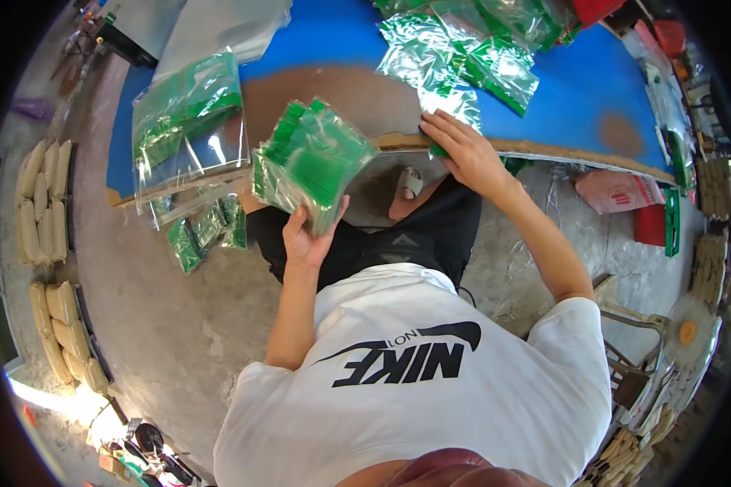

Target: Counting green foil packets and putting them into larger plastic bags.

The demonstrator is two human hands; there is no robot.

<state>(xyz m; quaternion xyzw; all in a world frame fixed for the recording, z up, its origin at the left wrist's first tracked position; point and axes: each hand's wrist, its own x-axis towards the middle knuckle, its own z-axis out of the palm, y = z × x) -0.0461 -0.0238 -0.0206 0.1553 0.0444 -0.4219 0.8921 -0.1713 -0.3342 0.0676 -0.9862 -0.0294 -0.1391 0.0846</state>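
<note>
My left hand (310,242) grips the lower end of a fanned stack of green packets (317,162) in clear plastic, held above my lap near the table edge. At the table's front edge, my right hand (463,152) rests with its fingers stretched over a shiny silver-and-green packet (449,109); part of that packet is hidden under the fingers. Just beyond it lies a loose pile of similar green packets (495,69). Left of the stack, a large clear bag (188,122) with green packets inside hangs slightly over the table edge.
The blue table (573,105) has a worn brown patch. Clear plastic sheets (219,32) lie at its far left. Several wrapped green bundles (207,231) are below the left edge. A red crate (651,225) stands at right, a fan (687,331) lower right, stacked sacks (45,199) at left.
</note>
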